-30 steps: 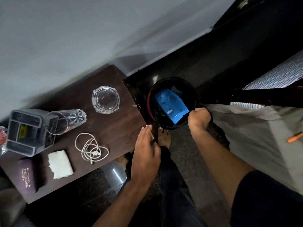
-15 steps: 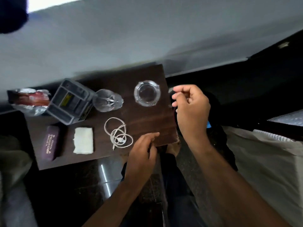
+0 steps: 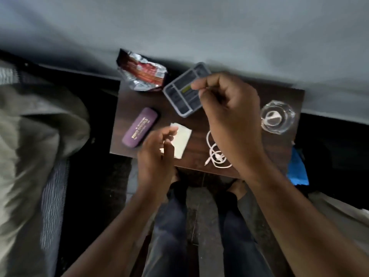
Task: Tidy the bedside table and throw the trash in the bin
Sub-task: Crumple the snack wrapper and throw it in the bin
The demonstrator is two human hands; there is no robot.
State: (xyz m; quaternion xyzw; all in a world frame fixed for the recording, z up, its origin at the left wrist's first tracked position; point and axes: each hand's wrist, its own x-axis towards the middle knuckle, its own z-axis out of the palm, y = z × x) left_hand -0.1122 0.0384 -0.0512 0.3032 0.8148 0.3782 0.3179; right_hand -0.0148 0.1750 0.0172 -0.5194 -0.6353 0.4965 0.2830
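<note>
Several things remain on our table: wrapper at 11 o'clock, tissue centre. Our left hand hovers half-open and empty; our right hand is curled, contents unclear.

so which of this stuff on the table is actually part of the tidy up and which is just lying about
Part of the job:
- crumpled snack wrapper, likely trash
- white tissue, by the left hand
- white cable
- purple case
- grey organiser tray, under the right hand
- glass ashtray

Just lying about:
- bedding
</note>
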